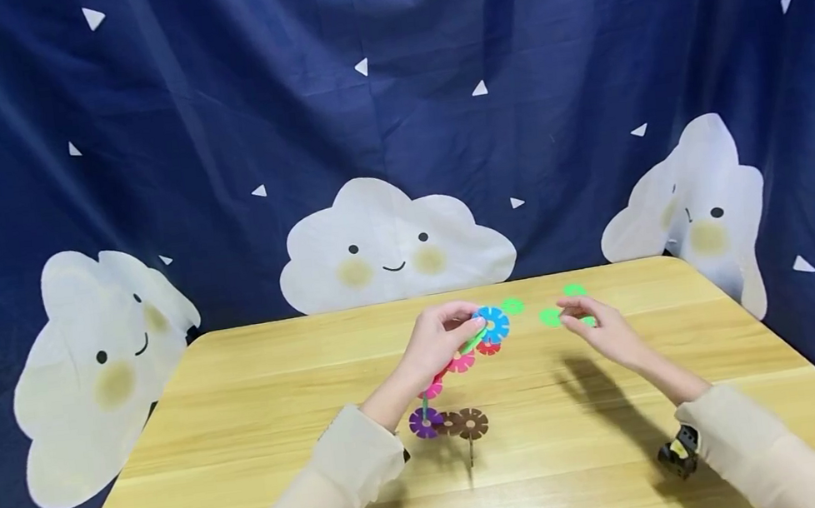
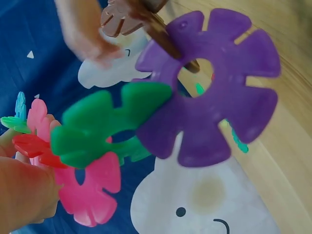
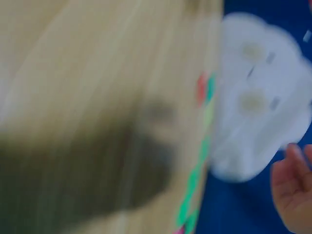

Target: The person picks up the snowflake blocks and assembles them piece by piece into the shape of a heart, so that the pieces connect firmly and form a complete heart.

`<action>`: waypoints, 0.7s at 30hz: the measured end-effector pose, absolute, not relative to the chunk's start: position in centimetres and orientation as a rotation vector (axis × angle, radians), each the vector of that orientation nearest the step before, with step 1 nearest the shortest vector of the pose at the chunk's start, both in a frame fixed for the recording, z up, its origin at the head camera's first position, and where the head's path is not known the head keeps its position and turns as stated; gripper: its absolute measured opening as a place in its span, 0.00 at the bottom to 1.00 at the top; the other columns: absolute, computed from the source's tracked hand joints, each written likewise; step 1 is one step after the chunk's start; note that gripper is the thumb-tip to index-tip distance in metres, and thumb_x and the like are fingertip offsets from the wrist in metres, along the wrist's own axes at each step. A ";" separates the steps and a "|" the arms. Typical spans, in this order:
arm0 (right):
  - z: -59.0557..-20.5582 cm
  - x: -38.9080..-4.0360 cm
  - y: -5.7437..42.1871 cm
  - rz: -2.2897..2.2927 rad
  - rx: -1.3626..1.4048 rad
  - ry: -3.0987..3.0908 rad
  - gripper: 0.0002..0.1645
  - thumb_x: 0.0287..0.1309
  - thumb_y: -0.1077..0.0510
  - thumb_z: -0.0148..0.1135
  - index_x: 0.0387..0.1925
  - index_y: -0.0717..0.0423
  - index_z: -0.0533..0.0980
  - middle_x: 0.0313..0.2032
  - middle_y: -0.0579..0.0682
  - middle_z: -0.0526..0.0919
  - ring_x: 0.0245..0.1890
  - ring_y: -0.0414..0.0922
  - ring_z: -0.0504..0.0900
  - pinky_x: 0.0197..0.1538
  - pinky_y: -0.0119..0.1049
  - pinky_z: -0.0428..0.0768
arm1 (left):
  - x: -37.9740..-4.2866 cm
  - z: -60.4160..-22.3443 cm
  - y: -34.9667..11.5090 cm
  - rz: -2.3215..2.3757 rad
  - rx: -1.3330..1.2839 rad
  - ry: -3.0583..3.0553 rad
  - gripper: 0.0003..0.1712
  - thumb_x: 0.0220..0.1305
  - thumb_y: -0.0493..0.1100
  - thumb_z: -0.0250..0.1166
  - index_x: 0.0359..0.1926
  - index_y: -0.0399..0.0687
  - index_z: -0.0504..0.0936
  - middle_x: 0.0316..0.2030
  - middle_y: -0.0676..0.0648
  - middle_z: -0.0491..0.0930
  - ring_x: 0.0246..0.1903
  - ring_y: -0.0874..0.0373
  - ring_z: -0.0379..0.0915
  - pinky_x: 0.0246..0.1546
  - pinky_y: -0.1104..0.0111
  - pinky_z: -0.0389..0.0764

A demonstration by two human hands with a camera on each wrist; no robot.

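My left hand (image 1: 436, 341) grips a chain of notched, flower-shaped plastic discs. A blue disc (image 1: 492, 324) stands at its upper end, right at my fingertips, with a red disc (image 1: 489, 348) just below. Down the chain come pink pieces, a green disc (image 2: 92, 122), a purple disc (image 2: 246, 63) and brown discs (image 1: 472, 423) at the lower end. Part of the chain is hidden behind the hand. My right hand (image 1: 609, 336) hovers over the far right of the table, thumb and fingers apart with nothing between them. Loose green discs (image 1: 551, 317) lie close to its fingertips.
Another loose green disc (image 1: 512, 306) lies near the wooden table's (image 1: 244, 407) back edge. Behind the table hangs a dark blue curtain (image 1: 377, 123) printed with white clouds and triangles. The right wrist view is blurred.
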State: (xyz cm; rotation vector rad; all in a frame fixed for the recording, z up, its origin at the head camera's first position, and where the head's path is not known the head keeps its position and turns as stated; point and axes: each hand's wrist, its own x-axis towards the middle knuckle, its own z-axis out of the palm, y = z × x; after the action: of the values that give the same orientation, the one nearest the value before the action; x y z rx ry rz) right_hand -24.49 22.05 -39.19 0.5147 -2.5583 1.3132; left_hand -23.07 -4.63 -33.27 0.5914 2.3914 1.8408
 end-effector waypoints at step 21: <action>-42.7 -27.3 28.9 0.506 0.630 -3.065 0.24 0.55 0.60 0.59 0.46 0.78 0.69 0.23 0.56 0.77 0.26 0.50 0.72 0.32 0.43 0.73 | -23.2 -33.3 -5.2 1.885 0.521 2.354 0.12 0.59 0.38 0.61 0.43 0.37 0.80 0.35 0.43 0.80 0.27 0.62 0.70 0.28 0.73 0.73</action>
State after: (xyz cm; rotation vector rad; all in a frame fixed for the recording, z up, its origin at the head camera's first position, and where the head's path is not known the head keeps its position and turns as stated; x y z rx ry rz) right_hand -27.26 28.94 -42.68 0.6300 -3.0653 0.5062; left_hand -23.18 -5.20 -33.34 0.5215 2.3540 1.8845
